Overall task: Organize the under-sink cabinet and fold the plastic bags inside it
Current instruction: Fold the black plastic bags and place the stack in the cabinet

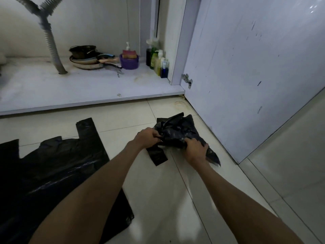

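A crumpled black plastic bag (177, 131) lies on the tiled floor in front of the open under-sink cabinet (88, 85). My left hand (147, 137) grips its left side and my right hand (196, 150) presses and grips its right lower part. One bag handle strip sticks out toward me between the hands. A second, larger black plastic bag (52, 169) lies spread flat on the floor at the left, partly under my left forearm.
Inside the cabinet stand stacked pans (88, 58), a purple tub with a sponge (129, 60), several detergent bottles (158, 60) at the right, and a grey drain hose (52, 50). The open cabinet door (246, 76) stands close on the right of the bag.
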### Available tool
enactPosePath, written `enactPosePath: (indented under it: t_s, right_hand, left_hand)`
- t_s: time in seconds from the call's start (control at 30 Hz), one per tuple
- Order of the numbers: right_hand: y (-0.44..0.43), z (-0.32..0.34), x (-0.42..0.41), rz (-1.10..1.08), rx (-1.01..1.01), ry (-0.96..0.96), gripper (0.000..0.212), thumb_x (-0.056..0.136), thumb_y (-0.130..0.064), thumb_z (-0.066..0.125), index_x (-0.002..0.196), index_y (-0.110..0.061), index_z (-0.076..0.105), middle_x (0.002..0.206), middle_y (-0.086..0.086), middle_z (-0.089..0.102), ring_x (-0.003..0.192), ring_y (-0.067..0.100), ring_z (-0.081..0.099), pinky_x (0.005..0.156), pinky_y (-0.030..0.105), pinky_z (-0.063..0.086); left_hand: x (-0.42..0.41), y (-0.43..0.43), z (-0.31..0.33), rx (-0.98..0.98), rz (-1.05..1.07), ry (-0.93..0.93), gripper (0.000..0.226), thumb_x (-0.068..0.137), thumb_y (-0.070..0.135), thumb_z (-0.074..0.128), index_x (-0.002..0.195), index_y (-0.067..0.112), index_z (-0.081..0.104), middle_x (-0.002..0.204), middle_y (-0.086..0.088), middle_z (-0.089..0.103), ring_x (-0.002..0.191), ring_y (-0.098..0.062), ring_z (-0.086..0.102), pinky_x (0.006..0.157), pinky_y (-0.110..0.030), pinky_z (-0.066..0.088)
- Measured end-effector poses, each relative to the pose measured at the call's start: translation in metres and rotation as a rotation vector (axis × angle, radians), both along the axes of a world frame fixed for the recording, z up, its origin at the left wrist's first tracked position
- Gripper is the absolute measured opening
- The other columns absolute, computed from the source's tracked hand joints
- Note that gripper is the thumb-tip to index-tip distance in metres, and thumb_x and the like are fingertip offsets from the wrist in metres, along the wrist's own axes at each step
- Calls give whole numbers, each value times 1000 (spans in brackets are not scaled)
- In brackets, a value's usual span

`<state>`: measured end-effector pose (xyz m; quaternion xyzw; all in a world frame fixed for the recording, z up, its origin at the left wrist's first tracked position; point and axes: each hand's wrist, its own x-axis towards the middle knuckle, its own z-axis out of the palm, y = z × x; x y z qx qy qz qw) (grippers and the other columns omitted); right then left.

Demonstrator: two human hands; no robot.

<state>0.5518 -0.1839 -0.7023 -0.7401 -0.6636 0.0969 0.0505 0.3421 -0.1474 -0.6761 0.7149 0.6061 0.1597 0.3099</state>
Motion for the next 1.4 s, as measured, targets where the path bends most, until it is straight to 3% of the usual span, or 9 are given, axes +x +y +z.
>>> enactPosePath:
  t_s: [0.1, 0.27, 0.5, 0.8, 0.93, 1.1, 1.23, 1.33, 1.4]
  right_hand:
    - [6, 38, -19, 45, 43, 60, 23, 87, -17, 51, 107, -26, 58, 96, -1, 65, 100, 25, 61, 101, 46, 31]
    - [31, 108, -58, 242, 49, 48, 23, 84, -18, 58, 105, -16, 68, 98, 9, 69, 89, 29, 64, 63, 28, 38]
    - [58, 231, -170, 514, -29, 198, 35, 82, -25, 74, 110, -5, 70, 105, 12, 65, 95, 25, 60, 75, 28, 42]
    - [60, 362, -247, 638, 4, 253, 41, 78, -22, 79, 116, -7, 70, 108, 7, 64, 99, 24, 59, 83, 31, 48]
    - [63, 348, -246, 575, -100, 344, 48, 78, -31, 80, 118, -11, 67, 117, 8, 63, 107, 28, 58, 90, 41, 53]
    - [62, 324, -257, 484, -100, 549, 51, 76, -38, 80, 116, -10, 65, 115, 5, 62, 107, 25, 57, 81, 35, 51]
    - [56, 333, -285, 545, -51, 698, 17, 75, -17, 80, 91, -16, 73, 91, 4, 68, 93, 23, 60, 76, 33, 49]
    - [51, 333, -302, 566, 15, 724, 37, 71, -12, 82, 105, -10, 69, 99, 8, 67, 94, 24, 61, 83, 37, 53]
    - [50, 329, -306, 561, 59, 748, 56, 66, -14, 86, 116, -11, 60, 109, 7, 64, 100, 24, 60, 91, 39, 52]
  left_hand:
    - [-40, 0, 40, 74, 125, 52, 16, 88, 19, 61, 99, 17, 73, 97, -5, 69, 94, -24, 61, 78, -28, 44]
    - [-121, -11, 116, 128, 313, 211, 23, 90, 21, 57, 108, 13, 70, 113, -11, 66, 104, -29, 59, 86, -35, 47]
    - [-172, -33, 212, -55, 253, 268, 69, 73, 32, 81, 134, 18, 52, 133, -7, 51, 121, -27, 50, 97, -35, 43]
    - [-230, -52, 303, 265, 363, 306, 39, 83, 29, 73, 115, 6, 69, 109, -6, 65, 109, -27, 59, 86, -28, 44]
    - [-261, -58, 316, 301, 454, 208, 41, 79, 28, 77, 115, 9, 71, 118, -11, 66, 113, -26, 58, 93, -30, 45]
    - [-270, -63, 298, 195, 456, 215, 37, 77, 26, 78, 105, 3, 72, 92, -8, 62, 85, -20, 57, 71, -26, 46]
    - [-256, -56, 305, 226, 403, 165, 35, 75, 20, 79, 109, 16, 69, 91, -3, 59, 85, -19, 56, 73, -30, 48]
    - [-249, -48, 311, 287, 424, 190, 5, 80, 18, 71, 81, 14, 68, 68, -1, 56, 79, -22, 56, 68, -32, 47]
    - [-253, -47, 312, 316, 449, 192, 11, 82, 19, 68, 74, 14, 63, 64, 0, 52, 77, -24, 56, 70, -35, 49]
